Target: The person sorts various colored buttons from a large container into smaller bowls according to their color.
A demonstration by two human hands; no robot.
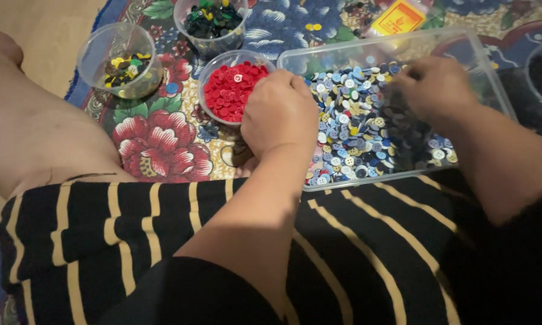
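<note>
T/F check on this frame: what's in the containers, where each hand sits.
1. The round cup by the left hand holds red buttons. True.
2. The rectangular clear tray holds only red buttons. False: it holds mixed blue, white, grey and yellow buttons.
3. The right hand is over the tray's buttons. True.
4. The floor cloth is plain white. False: it is floral, with red flowers.
5. The left hand rests in the far-left cup. False: it sits closed between the red-button cup and the tray.

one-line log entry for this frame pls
left hand: fist at tray edge by red button cup | right hand: in clear tray, on mixed buttons | grip contents: hidden
</note>
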